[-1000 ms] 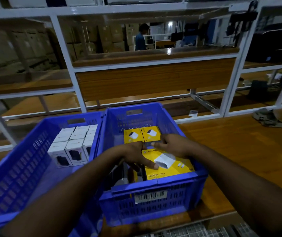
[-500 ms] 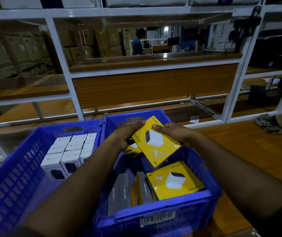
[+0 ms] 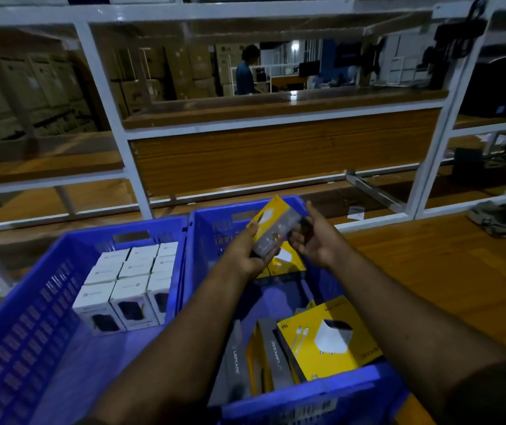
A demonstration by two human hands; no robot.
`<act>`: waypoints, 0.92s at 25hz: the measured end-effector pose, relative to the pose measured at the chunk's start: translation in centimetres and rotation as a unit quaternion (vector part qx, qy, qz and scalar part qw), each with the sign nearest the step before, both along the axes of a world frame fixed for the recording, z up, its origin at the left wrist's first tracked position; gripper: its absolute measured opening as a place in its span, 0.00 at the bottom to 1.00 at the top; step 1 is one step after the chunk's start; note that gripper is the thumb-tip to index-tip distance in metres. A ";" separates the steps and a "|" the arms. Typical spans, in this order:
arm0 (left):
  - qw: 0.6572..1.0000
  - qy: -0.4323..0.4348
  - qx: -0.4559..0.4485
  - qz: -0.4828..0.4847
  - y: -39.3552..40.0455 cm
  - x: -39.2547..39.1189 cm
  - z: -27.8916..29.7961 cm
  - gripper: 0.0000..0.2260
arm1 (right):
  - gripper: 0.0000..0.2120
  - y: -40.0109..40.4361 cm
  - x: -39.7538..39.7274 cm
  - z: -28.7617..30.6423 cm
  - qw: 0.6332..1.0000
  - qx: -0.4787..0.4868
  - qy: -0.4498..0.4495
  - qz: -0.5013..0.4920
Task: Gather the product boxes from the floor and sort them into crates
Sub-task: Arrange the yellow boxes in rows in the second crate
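Nearest you, at the front of the right crate [image 3: 306, 403], a yellow box [image 3: 331, 338] with a white charger printed on it lies face up, leaning on grey-and-yellow boxes [image 3: 264, 357] that stand on edge just left of it. Your two forearms reach over these toward the far half of the same crate.

Touching its left wall is the left crate [image 3: 31, 317], where white boxes [image 3: 129, 283] stand packed in rows toward its far end.

Over the back of the right crate, your left hand [image 3: 245, 256] grips a tilted yellow box [image 3: 271, 228], fingers curled round its near left edge; the box is blurred, so its print cannot be read. Your right hand [image 3: 313, 240] sits just beside the box's right side with the palm turned toward it and fingers loosely spread; whether it touches the box cannot be told. Below the held box, more yellow boxes [image 3: 285, 260] lie flat on the crate's floor.

Both crates rest on a wooden surface [image 3: 429, 271]. Beyond stands a white metal rack [image 3: 116, 124] with wooden shelves, and far behind it a person [image 3: 245, 72] stands among stacked cartons.
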State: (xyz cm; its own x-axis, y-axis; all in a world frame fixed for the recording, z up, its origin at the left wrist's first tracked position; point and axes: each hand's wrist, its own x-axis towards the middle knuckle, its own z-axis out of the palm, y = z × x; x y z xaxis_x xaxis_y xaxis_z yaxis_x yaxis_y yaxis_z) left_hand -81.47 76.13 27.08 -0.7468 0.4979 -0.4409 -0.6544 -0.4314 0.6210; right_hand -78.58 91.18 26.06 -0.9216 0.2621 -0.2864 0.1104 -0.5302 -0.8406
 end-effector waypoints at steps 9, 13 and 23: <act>0.993 -0.021 0.111 -0.019 -2.1 -3.2 -1.2 0.17 | 0.19 2.3 -2.4 -0.2 0.999 -0.021 0.023 -0.021; 0.991 0.015 0.133 0.014 -3.6 -4.1 -1.3 0.21 | 0.17 2.0 -3.6 -0.8 0.997 -0.067 -0.009 -0.027; 0.980 0.105 -0.145 0.091 -3.5 -4.3 -2.2 0.20 | 0.22 -2.0 -5.8 -1.8 0.989 -0.023 -0.003 0.146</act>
State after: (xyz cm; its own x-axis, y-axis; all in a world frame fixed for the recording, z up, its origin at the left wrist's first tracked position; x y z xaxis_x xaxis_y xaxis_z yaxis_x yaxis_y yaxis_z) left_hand -85.80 72.59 24.87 -0.9008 0.2250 -0.3713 -0.4278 -0.3143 0.8475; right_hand -84.42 89.13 24.29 -0.9541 -0.0277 -0.2981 0.2696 -0.5121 -0.8155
